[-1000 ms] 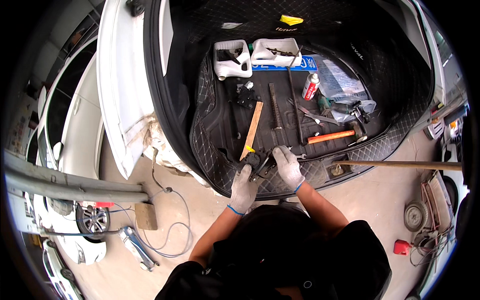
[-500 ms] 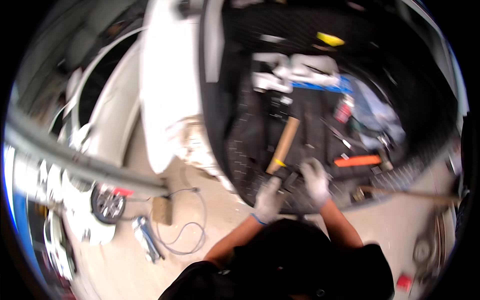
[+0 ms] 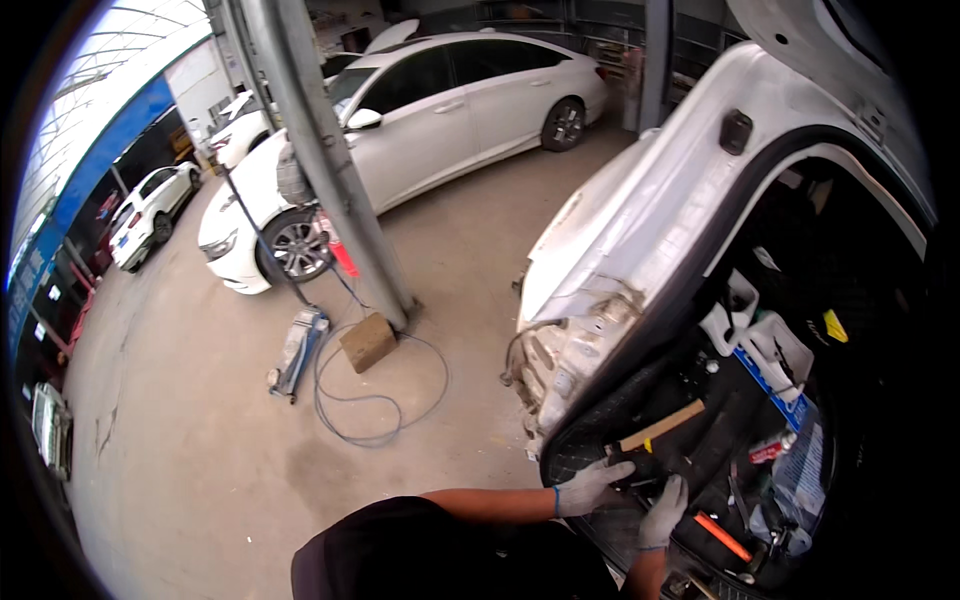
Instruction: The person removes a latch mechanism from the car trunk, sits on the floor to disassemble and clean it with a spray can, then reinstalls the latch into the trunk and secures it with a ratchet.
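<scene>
Both gloved hands are at the lower right, inside the open trunk. My left hand [image 3: 590,488] has closed fingers on a dark mechanical part [image 3: 640,465] with a yellow piece on it. My right hand [image 3: 662,515] is at the same part's right side, fingers curled, though their exact hold is hard to see. A wooden strip [image 3: 665,423] lies just beyond. About them on the dark mat [image 3: 590,430] are a hammer with orange handle [image 3: 722,535], a spray can [image 3: 768,450], a plastic bag [image 3: 800,470], two cut white jugs [image 3: 730,310] and a blue plate [image 3: 765,385].
The white trunk edge [image 3: 620,260] curves across the right. To the left stand a metal post [image 3: 340,210], a white sedan [image 3: 470,120], a floor jack [image 3: 298,350], a block [image 3: 367,342] and coiled hose [image 3: 380,435] on the floor. More white cars [image 3: 155,205] stand behind.
The view has swung far to the left, bringing the sedan, post and shop entrance in, with the trunk now at the right. My hands remain at the dark part.
</scene>
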Motion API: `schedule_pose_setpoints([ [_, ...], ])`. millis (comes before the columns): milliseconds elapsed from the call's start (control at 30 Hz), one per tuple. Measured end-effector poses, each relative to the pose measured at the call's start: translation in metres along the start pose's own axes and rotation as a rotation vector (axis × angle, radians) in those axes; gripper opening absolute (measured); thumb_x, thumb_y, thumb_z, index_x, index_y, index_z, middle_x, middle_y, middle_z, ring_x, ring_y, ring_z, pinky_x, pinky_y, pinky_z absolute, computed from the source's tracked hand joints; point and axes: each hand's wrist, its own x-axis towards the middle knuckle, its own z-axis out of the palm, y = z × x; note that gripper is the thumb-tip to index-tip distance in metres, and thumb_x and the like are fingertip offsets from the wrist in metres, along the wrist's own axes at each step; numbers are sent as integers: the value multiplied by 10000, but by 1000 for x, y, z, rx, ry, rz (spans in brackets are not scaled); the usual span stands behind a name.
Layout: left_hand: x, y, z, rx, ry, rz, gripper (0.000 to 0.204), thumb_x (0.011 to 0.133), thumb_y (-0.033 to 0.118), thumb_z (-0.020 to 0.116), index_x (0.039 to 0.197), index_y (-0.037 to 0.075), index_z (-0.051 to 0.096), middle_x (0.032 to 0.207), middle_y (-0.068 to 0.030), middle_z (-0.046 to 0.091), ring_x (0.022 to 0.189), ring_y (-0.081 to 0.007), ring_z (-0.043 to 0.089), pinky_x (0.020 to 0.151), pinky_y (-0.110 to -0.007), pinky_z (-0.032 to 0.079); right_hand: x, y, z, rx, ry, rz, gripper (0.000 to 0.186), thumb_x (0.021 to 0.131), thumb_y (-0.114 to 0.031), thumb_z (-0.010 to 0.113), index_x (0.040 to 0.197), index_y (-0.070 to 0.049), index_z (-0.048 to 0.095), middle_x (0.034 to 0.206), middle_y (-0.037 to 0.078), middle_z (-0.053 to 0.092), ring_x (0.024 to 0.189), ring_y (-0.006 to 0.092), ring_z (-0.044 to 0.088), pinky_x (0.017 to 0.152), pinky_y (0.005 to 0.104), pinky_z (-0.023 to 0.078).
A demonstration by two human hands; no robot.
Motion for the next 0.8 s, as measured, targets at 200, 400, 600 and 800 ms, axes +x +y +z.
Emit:
schedule_pose_setpoints([
  [200, -18, 66, 64, -189, -43, -155, 469, 968, 328, 600, 1349, 68, 512, 1317, -82, 573, 1218, -240, 535, 1047, -521, 423, -4, 7, -9, -188, 33, -89, 248, 987, -174, 524, 1110, 28, 599, 1035, 160, 627, 969, 282, 594, 866, 368, 471],
  [400, -18, 60, 54, -177, -64, -179, 421, 997, 304, 518, 1329, 46, 538, 1271, -105, 594, 1193, -254, 567, 1024, -524, 454, -9, 9, -3, -321, 85, -52, 247, 984, -197, 543, 1068, 18, 631, 1010, 185, 635, 969, 341, 621, 853, 394, 482],
  [600, -18, 65, 49, -148, -114, -303, 473, 979, 361, 569, 1371, 102, 517, 1358, -72, 563, 1275, -257, 515, 1076, -494, 410, -32, -18, -1, -255, 171, 76, 286, 957, -258, 571, 1058, 5, 617, 1020, 202, 632, 1003, 401, 611, 845, 430, 485],
  [800, -19, 63, 34, -101, -196, -365, 522, 989, 398, 550, 1405, 91, 479, 1389, -89, 541, 1294, -267, 503, 1111, -494, 382, -42, 4, 5, -362, 265, 67, 342, 955, -288, 558, 1128, 3, 605, 1043, 212, 634, 1020, 356, 626, 884, 418, 479],
])
